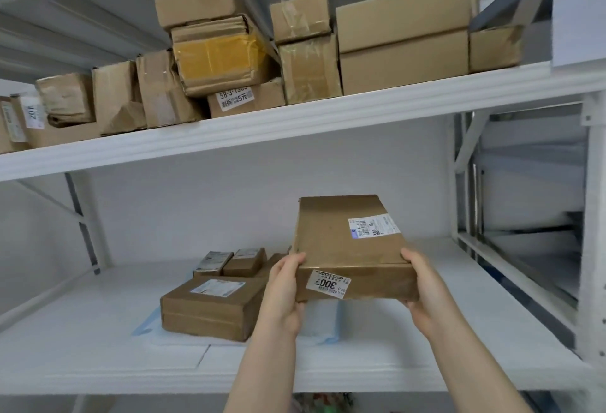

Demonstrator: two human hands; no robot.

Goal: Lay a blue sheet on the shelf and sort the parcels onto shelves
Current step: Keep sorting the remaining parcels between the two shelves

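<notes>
I hold a flat brown cardboard parcel [347, 248] with white labels in the air above the lower white shelf [98, 347]. My left hand [283, 294] grips its near left corner and my right hand [423, 291] grips its near right corner. Below it a pale blue sheet [144, 327] lies on the shelf, mostly covered. On the sheet sits a wider brown parcel [210, 307], with two small boxes [229, 261] behind it.
The upper shelf [295, 124] is packed with several brown cartons along its whole width. A white upright post [590, 248] and diagonal braces close off the right side. A grey brace [82, 222] stands at the back left.
</notes>
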